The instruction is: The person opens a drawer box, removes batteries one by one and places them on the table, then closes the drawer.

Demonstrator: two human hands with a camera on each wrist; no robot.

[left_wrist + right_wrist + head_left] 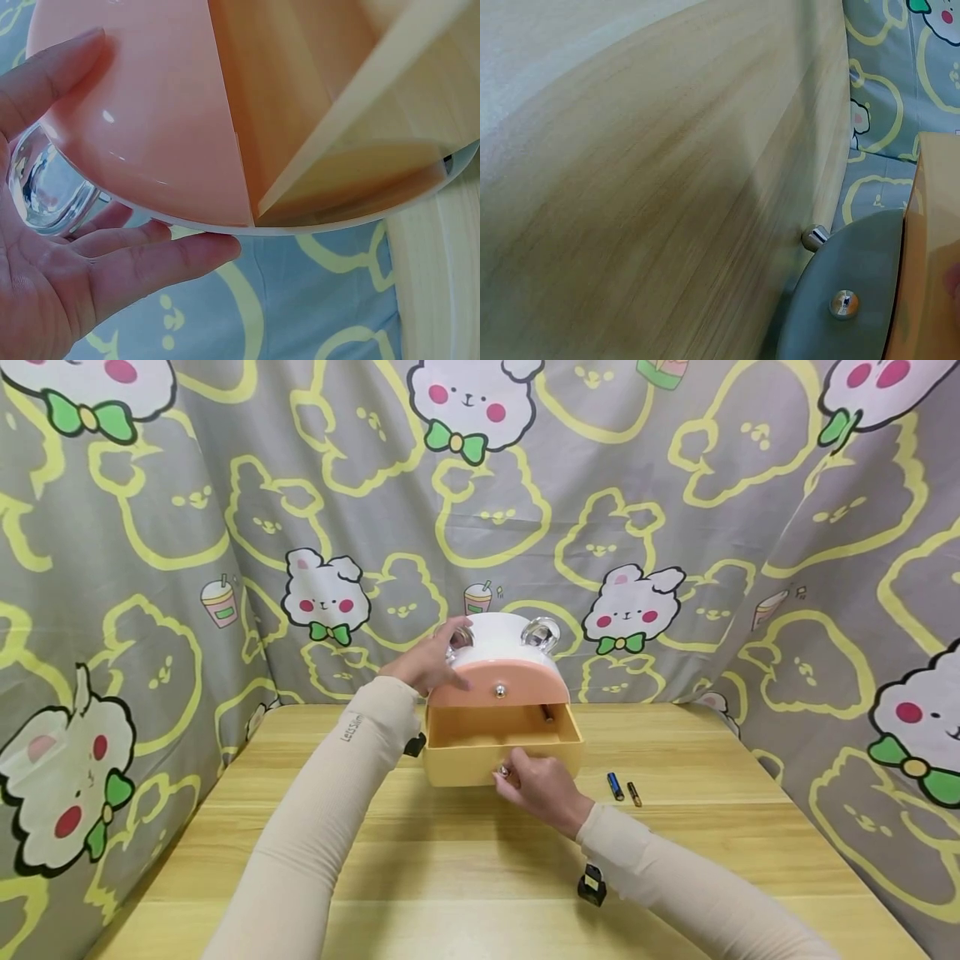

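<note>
- One small rounded chest (491, 639) stands toward the far side of a wooden surface (450, 893), its yellow drawer (457, 766) pulled out toward the near edge, as I see it from my distant post.
- My left hand (427, 662) braces the chest's left side, fingers spread and extended along the outer rim, thumb laid on the pink front panel (142, 112), beside a silver ear (49, 180).
- My right hand (543, 785) pinches the silver knob (503, 771) on the drawer's front.
- Inside the drawer, at the far right, lies a dark, slim object (547, 713), too small for me to identify.
- Right of the chest, a blue battery (615, 786) and a dark battery (634, 793) lie side by side, apart.
- I judge the step in hand to be working the drawer; whether outward or inward, I cannot tell.
- Next, I believe, calls for steady left-hand bracing and a straight line on the knob; a sideways tug could skew the chest.
</note>
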